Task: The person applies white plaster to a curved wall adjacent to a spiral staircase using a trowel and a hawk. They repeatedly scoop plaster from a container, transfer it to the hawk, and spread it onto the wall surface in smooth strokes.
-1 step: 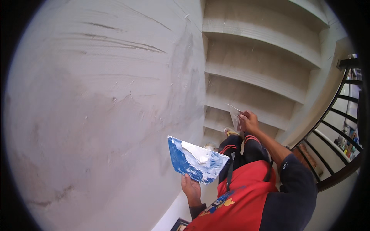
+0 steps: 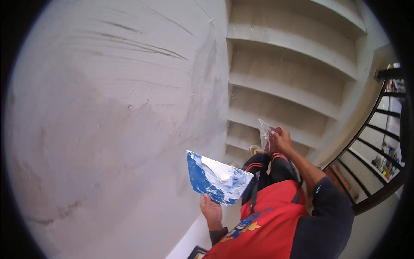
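Observation:
My left hand (image 2: 211, 210) grips a blue putty board (image 2: 199, 181) by its lower edge, the thumb on its face. White putty (image 2: 223, 176) is smeared over much of the board, with a thicker lump near the middle. Farther to the right, over my legs, my right hand (image 2: 280, 139) is closed round a broad putty knife (image 2: 265, 134). Its thin, pale blade points up and to the left, apart from the wall and the board. Part of the reddish-brown handle shows; my fingers cover the rest.
A grey, patchy wall (image 2: 108, 142) with dark grooves and stains fills the left side. Concrete stairs (image 2: 284, 99) rise ahead along it. A black metal railing (image 2: 366, 161) curves along the right, with assorted items visible beyond its bars.
The putty knife has turned in my right hand, so its blade shows broader and more of the handle appears. The board stays nearly in place, shifted slightly left in view.

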Demonstrator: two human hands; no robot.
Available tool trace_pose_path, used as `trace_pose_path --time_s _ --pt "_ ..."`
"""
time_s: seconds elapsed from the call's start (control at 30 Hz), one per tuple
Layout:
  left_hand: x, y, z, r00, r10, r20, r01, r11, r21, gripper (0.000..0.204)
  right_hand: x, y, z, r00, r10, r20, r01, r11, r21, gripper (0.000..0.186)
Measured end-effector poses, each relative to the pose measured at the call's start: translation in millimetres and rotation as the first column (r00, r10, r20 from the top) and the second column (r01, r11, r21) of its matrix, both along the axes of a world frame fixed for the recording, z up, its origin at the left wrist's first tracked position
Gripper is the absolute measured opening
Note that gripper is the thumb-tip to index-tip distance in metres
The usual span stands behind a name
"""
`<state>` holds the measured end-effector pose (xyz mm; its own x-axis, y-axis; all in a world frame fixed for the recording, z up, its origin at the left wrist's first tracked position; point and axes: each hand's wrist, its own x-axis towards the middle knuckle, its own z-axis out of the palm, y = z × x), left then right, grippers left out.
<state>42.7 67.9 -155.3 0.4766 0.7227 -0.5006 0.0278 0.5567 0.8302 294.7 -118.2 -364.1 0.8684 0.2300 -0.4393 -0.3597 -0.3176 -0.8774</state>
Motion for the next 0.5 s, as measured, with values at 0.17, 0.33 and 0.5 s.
trace_pose_path --time_s 0.17,0.33,0.5 --pt "2.9 4.6 -8.9 0.992 -0.01 0.127 0.006 1.0 0.031 0.04 9.0 -49.9 42.9 0.97 -0.234 0.061 0.229 0.971 0.07 0.013" --pt "-1.9 7.4 -17.3 0.976 -0.048 0.214 0.037 0.998 0.057 0.037 19.9 -44.6 148.6 0.966 -0.124 0.228 0.094 0.986 0.138 0.016" --pt "1.8 4.2 -11.8 0.963 0.021 0.27 -0.027 0.999 0.018 0.034 22.0 -27.2 241.2 0.902 0.262 0.343 -0.312 0.945 0.101 0.013"
